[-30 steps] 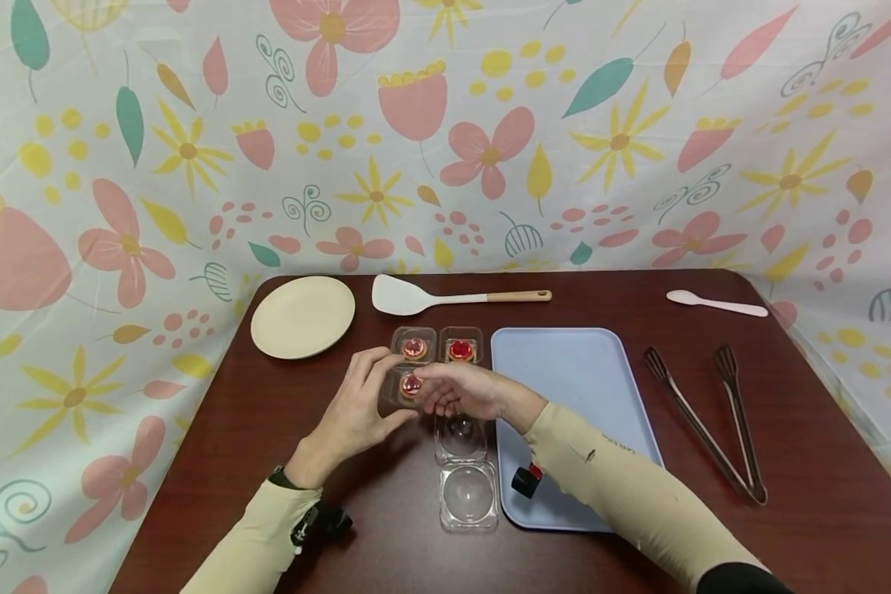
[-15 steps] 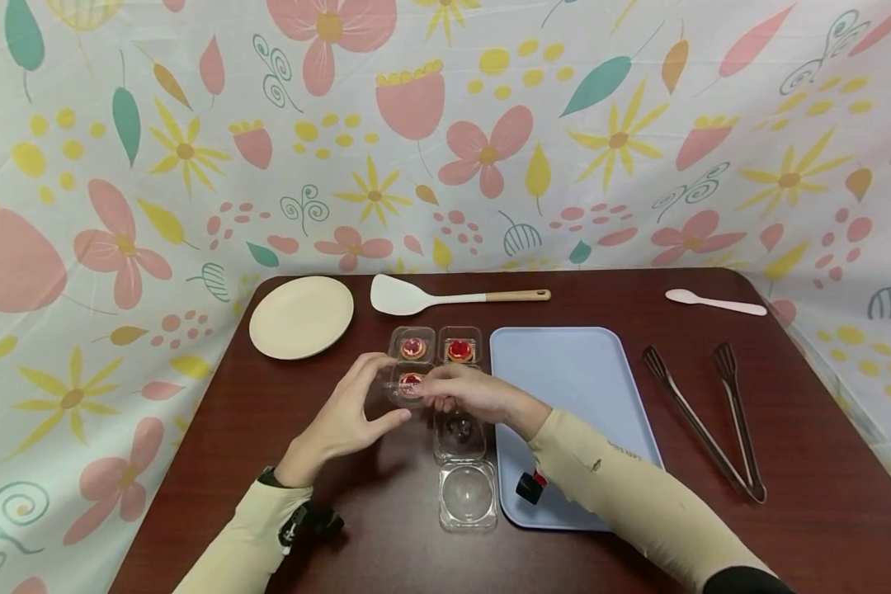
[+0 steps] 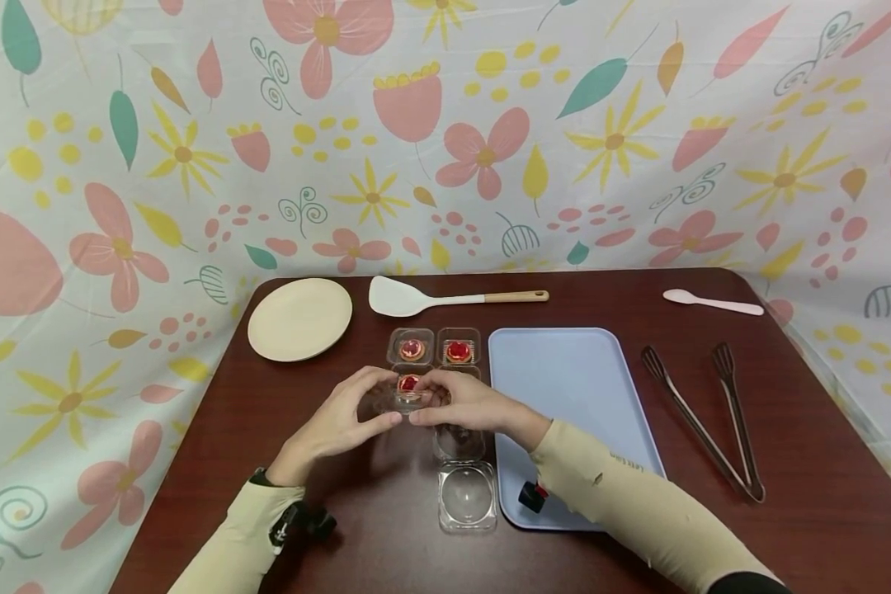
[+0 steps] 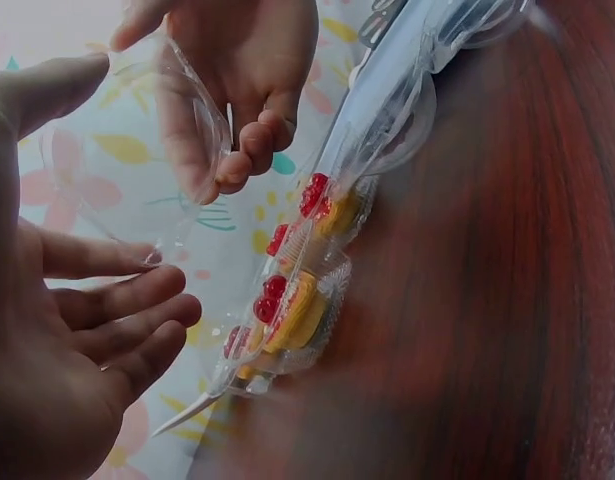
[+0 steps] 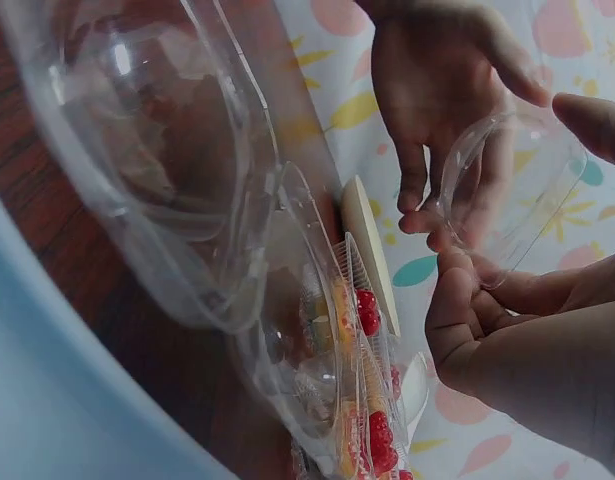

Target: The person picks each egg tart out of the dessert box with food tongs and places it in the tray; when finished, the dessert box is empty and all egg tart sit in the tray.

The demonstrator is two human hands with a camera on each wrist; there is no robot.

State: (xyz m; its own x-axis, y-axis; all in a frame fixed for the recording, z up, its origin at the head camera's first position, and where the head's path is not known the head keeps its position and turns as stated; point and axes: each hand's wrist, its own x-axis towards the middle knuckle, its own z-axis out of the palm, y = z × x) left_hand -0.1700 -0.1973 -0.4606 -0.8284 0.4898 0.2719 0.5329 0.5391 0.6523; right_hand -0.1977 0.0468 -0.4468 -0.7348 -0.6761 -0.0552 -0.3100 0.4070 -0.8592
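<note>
Toward the left of the desk [image 3: 386, 528], the left hand [image 3: 337, 421] curves thumb and fingertips round a clear cover [image 5: 532, 205] raised above the boxed tarts [image 3: 412, 350]; the right hand [image 3: 475, 403] grips its other side. The work seems midway: cover free, not yet placed. Since half a second ago, the right thumb has dropped opposite the left.

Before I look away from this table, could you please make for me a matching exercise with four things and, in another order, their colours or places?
Things:
1. clear plastic cover
2. plate
3. spatula
4. tray

Colours or places:
A. light blue
B. white, wood-coloured handle
C. between left hand and right hand
D. cream

Right pairs: 1-C, 2-D, 3-B, 4-A
</note>
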